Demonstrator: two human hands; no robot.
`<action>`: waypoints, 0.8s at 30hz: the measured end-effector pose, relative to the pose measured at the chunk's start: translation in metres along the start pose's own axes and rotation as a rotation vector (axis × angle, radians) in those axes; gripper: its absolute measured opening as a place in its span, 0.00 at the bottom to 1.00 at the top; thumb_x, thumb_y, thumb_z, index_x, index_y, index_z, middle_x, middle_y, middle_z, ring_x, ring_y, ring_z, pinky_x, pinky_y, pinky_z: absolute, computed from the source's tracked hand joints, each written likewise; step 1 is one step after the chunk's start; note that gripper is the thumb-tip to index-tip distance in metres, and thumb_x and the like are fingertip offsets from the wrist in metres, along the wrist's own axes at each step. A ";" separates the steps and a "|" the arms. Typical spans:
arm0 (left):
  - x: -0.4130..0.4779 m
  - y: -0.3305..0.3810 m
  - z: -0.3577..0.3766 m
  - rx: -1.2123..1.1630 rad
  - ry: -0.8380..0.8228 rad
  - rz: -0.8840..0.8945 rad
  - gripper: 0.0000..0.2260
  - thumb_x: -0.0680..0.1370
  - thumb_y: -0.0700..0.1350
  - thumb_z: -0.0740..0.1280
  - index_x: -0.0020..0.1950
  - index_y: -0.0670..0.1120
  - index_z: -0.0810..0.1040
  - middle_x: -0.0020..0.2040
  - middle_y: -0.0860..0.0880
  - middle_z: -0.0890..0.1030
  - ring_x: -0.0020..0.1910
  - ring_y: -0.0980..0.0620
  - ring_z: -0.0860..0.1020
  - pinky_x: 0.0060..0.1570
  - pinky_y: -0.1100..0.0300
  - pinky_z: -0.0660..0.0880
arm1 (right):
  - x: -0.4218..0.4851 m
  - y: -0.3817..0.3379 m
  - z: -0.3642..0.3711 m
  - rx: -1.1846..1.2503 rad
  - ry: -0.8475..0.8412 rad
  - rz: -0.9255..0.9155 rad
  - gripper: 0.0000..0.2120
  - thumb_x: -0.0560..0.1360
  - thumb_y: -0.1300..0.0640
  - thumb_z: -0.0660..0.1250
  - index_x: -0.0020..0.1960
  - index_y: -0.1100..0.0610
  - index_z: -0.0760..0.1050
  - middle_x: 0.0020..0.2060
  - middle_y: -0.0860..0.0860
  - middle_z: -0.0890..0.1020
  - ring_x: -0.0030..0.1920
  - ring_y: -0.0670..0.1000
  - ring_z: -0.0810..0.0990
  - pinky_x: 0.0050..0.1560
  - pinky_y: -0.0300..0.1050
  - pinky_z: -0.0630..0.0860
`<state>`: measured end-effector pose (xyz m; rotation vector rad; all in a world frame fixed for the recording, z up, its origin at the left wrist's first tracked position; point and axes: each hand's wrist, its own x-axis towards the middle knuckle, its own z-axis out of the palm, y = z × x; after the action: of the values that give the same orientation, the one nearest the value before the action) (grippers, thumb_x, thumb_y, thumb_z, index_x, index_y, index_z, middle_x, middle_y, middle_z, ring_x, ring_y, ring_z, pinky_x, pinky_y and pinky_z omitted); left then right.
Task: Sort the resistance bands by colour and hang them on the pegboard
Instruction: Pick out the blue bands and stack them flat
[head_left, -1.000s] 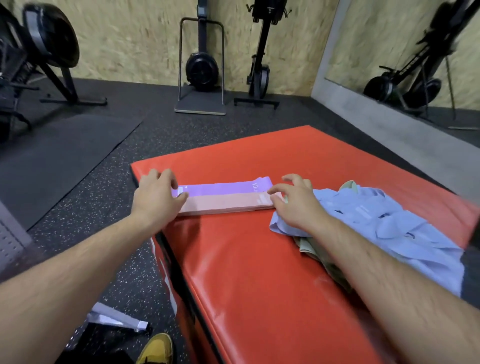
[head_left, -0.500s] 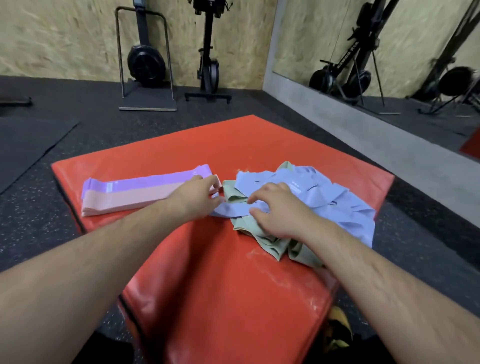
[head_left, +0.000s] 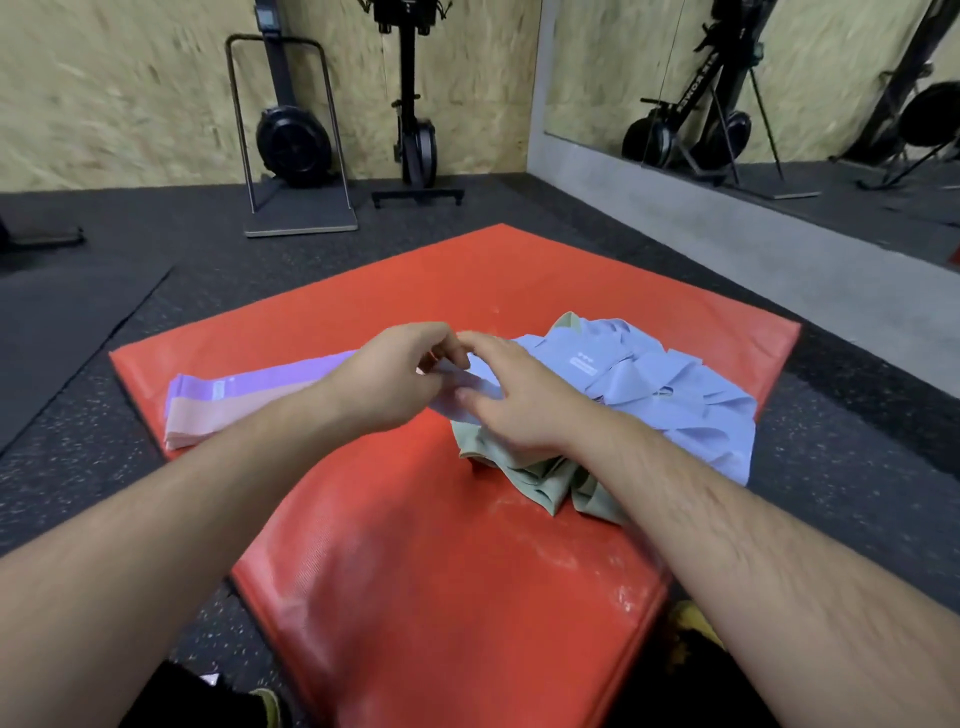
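Your open room is the near half of the red mat (head_left: 457, 597): bare vinyl between your forearms. The far corner behind the bands is bare too. The left side is taken by the purple band (head_left: 270, 376) and pink band (head_left: 218, 423), flat, side by side, touching, lying low. The right side is blocked by the crumpled blue pile (head_left: 675, 400) on top of the green bands (head_left: 524, 470); it is bulky and reaches the mat's right edge. The gap between the flat bands and the pile is filled by your left hand (head_left: 389, 384), pinching a blue strip (head_left: 480, 376), and your right hand (head_left: 519, 405), touching it. Two machines (head_left: 291, 140) stand well apart at the back wall.
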<state>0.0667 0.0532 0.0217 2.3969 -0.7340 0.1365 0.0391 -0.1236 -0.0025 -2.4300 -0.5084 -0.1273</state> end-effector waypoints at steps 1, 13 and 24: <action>-0.006 0.006 -0.006 -0.033 0.032 0.036 0.06 0.76 0.37 0.68 0.48 0.48 0.79 0.42 0.59 0.79 0.40 0.63 0.76 0.36 0.73 0.69 | 0.001 -0.004 -0.002 0.041 -0.006 0.010 0.12 0.76 0.53 0.63 0.59 0.49 0.72 0.55 0.46 0.79 0.57 0.50 0.76 0.60 0.53 0.73; -0.056 -0.040 -0.067 -0.318 0.331 -0.245 0.07 0.74 0.40 0.72 0.43 0.52 0.80 0.37 0.50 0.79 0.35 0.53 0.74 0.41 0.57 0.72 | -0.036 0.003 -0.044 -0.143 -0.097 0.143 0.07 0.75 0.50 0.70 0.44 0.52 0.75 0.35 0.46 0.75 0.35 0.45 0.71 0.40 0.45 0.70; -0.107 -0.069 -0.060 -0.477 0.111 -0.528 0.07 0.74 0.37 0.73 0.50 0.42 0.80 0.43 0.43 0.81 0.35 0.52 0.78 0.32 0.68 0.77 | -0.094 0.015 -0.053 -0.006 -0.131 0.265 0.04 0.75 0.53 0.72 0.49 0.48 0.79 0.38 0.48 0.82 0.34 0.42 0.77 0.41 0.44 0.76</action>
<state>0.0187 0.1842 0.0039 2.0192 -0.0504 -0.1130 -0.0395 -0.1981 0.0103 -2.4964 -0.2378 0.1440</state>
